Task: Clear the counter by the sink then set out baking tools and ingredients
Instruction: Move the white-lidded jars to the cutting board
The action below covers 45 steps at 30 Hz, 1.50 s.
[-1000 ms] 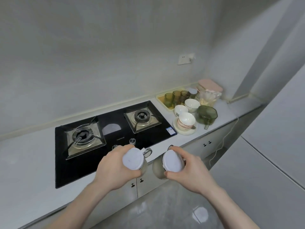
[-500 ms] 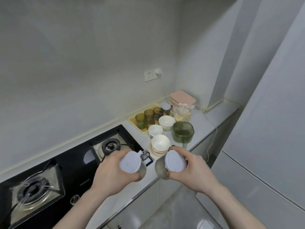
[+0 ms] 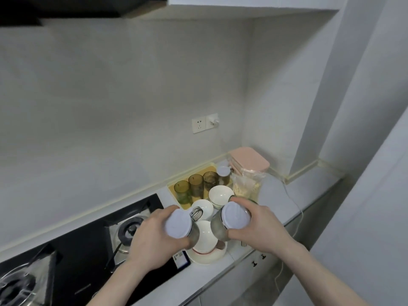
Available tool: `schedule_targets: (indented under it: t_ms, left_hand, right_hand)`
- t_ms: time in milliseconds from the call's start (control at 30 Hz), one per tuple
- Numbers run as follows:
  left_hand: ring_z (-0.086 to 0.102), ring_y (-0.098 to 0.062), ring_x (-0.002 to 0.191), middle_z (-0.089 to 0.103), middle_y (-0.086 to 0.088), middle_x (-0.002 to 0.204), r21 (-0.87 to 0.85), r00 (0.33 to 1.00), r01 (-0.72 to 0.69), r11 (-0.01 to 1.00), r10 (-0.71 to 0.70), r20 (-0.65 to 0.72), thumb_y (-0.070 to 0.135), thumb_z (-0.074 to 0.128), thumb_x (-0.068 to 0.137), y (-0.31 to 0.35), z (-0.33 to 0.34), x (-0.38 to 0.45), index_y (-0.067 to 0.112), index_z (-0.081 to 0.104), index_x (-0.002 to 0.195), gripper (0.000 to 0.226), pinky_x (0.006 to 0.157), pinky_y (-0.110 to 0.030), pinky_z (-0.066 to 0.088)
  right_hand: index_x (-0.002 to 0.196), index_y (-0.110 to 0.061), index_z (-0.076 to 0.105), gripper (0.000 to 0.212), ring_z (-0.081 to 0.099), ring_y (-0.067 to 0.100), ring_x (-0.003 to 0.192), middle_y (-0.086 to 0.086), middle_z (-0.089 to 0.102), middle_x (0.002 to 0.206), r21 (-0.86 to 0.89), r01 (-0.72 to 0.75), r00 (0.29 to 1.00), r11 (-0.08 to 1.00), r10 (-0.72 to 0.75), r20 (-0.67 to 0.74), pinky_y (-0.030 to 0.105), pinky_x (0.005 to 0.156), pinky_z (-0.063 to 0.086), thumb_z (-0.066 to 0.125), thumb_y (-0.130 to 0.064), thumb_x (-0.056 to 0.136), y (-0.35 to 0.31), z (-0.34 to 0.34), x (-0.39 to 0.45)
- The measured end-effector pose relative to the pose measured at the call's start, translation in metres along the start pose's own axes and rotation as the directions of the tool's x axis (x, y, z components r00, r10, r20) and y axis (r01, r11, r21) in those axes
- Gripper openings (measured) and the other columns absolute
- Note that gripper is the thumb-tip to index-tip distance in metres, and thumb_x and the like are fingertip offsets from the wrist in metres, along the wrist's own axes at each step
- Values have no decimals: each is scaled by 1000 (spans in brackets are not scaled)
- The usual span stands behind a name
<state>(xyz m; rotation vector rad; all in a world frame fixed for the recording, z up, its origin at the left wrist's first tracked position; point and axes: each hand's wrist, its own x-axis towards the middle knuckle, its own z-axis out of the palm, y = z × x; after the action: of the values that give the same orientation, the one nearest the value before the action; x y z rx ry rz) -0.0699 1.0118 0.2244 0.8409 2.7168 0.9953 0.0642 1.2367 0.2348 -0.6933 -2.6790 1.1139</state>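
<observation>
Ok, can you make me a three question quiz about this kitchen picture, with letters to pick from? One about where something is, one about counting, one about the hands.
1. Where is the pink box?
A. corner behind the bag
B. on the stove
C. on the floor

2. How many green glasses stand in the yellow tray?
A. one
B. three
C. six

3. What is the left hand doing?
A. pointing
B. holding a white-lidded jar
C. resting flat

Answers:
1 A, it sits by the wall corner.
2 B, three stand in a row.
3 B, fingers wrap the jar.

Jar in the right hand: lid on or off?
On. The white lid covers the mouth of the glass jar gripped by the right hand. Whether it is latched, cannot tell.
</observation>
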Motion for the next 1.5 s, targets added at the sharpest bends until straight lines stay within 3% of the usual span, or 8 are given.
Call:
schedule_targets:
  t_ms: [133, 267, 367, 667, 833, 1133, 1300, 1500]
  left_hand:
    - [57, -5, 93, 60, 20, 101, 10, 999, -1, 1000, 2, -33, 62, 76, 47, 1, -4, 40, 64, 48, 89, 50, 79, -32, 52]
    - [58, -6, 91, 62, 18, 99, -17, 997, 6, 1000, -7, -78, 61, 74, 47, -2, -6, 78, 55, 56, 98, 54, 78, -34, 52]
    - [58, -4, 90, 62, 18, 99, 7, 996, -5, 1000, 6, -86, 60, 76, 50, -9, -4, 104, 49, 58, 102, 56, 77, -33, 52]
    - [58, -12, 94, 60, 16, 104, 61, 995, 70, 996, -66, -80, 54, 79, 50, -31, 12, 186, 48, 54, 108, 63, 77, -34, 53]
    - [60, -11, 92, 64, 13, 100, -26, 974, 190, 981, -192, -119, 46, 82, 52, -32, 27, 240, 47, 57, 99, 53, 72, -29, 51]
    - [67, -16, 93, 69, 10, 102, -170, 890, 411, 896, -435, -140, 50, 77, 41, -48, 64, 332, 37, 62, 112, 74, 80, -37, 59]
    - [65, -20, 96, 66, 2, 114, -97, 855, 496, 863, -504, -117, 52, 78, 48, -59, 77, 369, 28, 55, 132, 91, 74, -30, 55]
    - [62, -24, 102, 63, -2, 120, -32, 831, 548, 836, -549, -92, 45, 81, 54, -74, 98, 406, 23, 53, 133, 87, 81, -33, 56]
  right_hand:
    - [120, -44, 54, 69, 62, 13, 97, -15, 67, 107, -18, 31, 1000, 999, -31, 0, 33, 82, 56, 73, -59, 55, 2, -6, 40]
    - [117, -49, 51, 63, 61, 9, 99, -23, 65, 107, -21, 55, 998, 998, -54, 23, 32, 83, 56, 78, -50, 61, 4, -8, 76]
    - [119, -42, 55, 58, 61, 12, 99, -16, 67, 110, -63, 68, 997, 996, -66, 30, 32, 84, 55, 81, -43, 67, 4, -7, 101]
    - [121, -53, 50, 68, 60, 8, 98, -25, 62, 106, -46, 115, 990, 992, -110, 87, 32, 84, 55, 79, -52, 59, 21, -1, 193]
    - [136, -51, 49, 88, 60, 13, 108, -19, 63, 118, -56, 102, 987, 993, -94, 129, 32, 91, 53, 80, -54, 55, 31, -4, 254]
    - [126, -49, 54, 71, 61, 11, 109, -18, 65, 113, 26, 47, 982, 999, -51, 184, 33, 95, 53, 78, -49, 60, 60, -12, 341]
    - [125, -47, 55, 66, 63, 12, 106, -14, 67, 111, 26, 25, 985, 999, -29, 171, 31, 93, 53, 78, -45, 63, 68, -17, 366]
    - [127, -45, 56, 67, 63, 12, 102, -16, 67, 110, 4, 32, 988, 999, -32, 153, 27, 88, 53, 80, -44, 65, 73, -20, 380]
